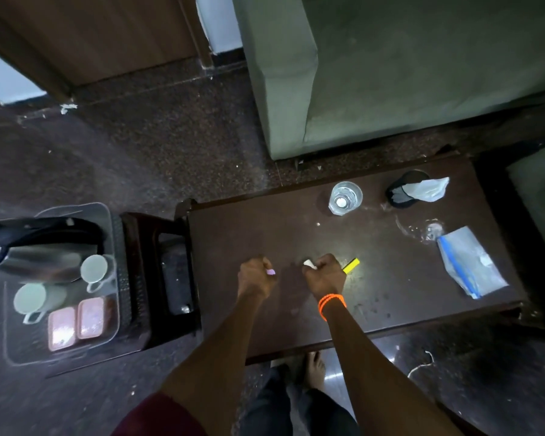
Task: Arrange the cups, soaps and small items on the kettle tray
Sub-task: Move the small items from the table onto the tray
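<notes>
A clear plastic tray (pixel 111 297) stands on a dark stool at the left. It holds a black and steel kettle (pixel 35 247), two pale cups (pixel 95 269) lying on their sides, and two pink wrapped soaps (pixel 90 317) side by side. Over the dark wooden table (pixel 375 278), my left hand (pixel 254 280) is closed on a small pink item (pixel 270 272). My right hand (pixel 324 276), with orange bands on the wrist, is closed on a small white item (pixel 308 263) and a yellow sachet (pixel 351 265) that sticks out to the right.
A drinking glass (pixel 345 196), a black object with a clear wrapper (pixel 417 190), and a plastic zip bag (pixel 469 262) lie on the table's far and right parts. A grey sofa (pixel 390 73) stands behind. My bare foot shows under the table's near edge.
</notes>
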